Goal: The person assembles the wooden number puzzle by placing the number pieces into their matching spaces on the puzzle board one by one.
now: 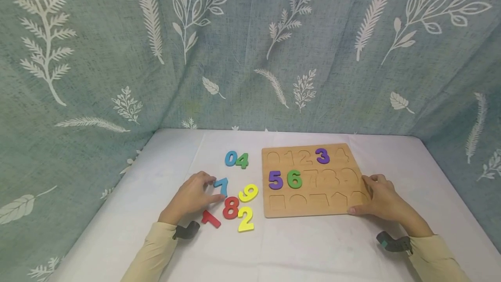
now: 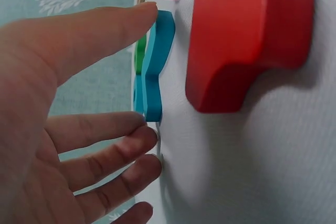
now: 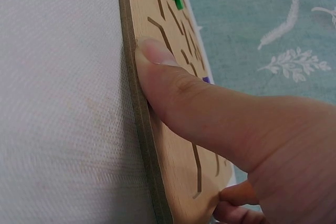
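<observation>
On the left, the left hand (image 1: 192, 193) pinches the blue 7 (image 1: 223, 186) lengthwise: thumb at its near end, index finger at its far end, so that the piece spans the gap to the right of the palm. The red 1 (image 1: 212, 219) lies nearer the person, just below the thumb. Rightward on the counter (image 1: 297, 247) follow the blue 0 (image 1: 227, 159) and green 4 (image 1: 245, 161), side by side at the back, then the red 8 (image 1: 231, 207), yellow 2 (image 1: 246, 221) and yellow 9 (image 1: 250, 199). Next comes the wooden board (image 1: 299, 191), bearing the purple 5 (image 1: 276, 180), green 6 (image 1: 290, 179) and purple 3 (image 1: 323, 156). At far right, the right hand (image 1: 381, 200) grips the board's near right corner, thumb on the near edge, other fingers at the right side.

Whether the blue 7 is clear of the counter cannot be told; the left wrist view shows it nearly edge-on, with the red 1 cut off above. The right hand hides part of the bottom row's last recess. In the right wrist view the green 6 is cut off at the top.
</observation>
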{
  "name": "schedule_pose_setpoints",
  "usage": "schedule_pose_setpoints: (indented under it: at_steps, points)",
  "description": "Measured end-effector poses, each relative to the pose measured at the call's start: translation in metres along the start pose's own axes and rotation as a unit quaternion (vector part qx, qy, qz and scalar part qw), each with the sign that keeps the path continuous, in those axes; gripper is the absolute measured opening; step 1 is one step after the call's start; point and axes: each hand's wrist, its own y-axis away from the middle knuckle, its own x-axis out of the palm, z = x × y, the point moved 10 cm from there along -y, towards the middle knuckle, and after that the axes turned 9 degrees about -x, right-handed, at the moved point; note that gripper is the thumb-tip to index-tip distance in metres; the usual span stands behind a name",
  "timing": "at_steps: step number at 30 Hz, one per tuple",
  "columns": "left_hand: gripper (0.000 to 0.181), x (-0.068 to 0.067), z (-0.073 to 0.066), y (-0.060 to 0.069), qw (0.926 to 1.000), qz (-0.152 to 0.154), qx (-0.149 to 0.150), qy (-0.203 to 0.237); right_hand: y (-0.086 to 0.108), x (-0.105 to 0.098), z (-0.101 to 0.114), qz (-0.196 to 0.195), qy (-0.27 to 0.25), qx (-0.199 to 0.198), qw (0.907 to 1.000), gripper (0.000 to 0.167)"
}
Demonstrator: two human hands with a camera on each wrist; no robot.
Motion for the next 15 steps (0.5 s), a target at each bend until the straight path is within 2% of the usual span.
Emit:
schedule_pose_setpoints:
  at_steps: [15]
  points:
    - [0.07,0.0009,-0.0054,0.0014,0.9997,-0.001,-0.003,-0.022,-0.0004,0.0005,-0.0002,0.001,-0.003,-0.002,1.0,0.134]
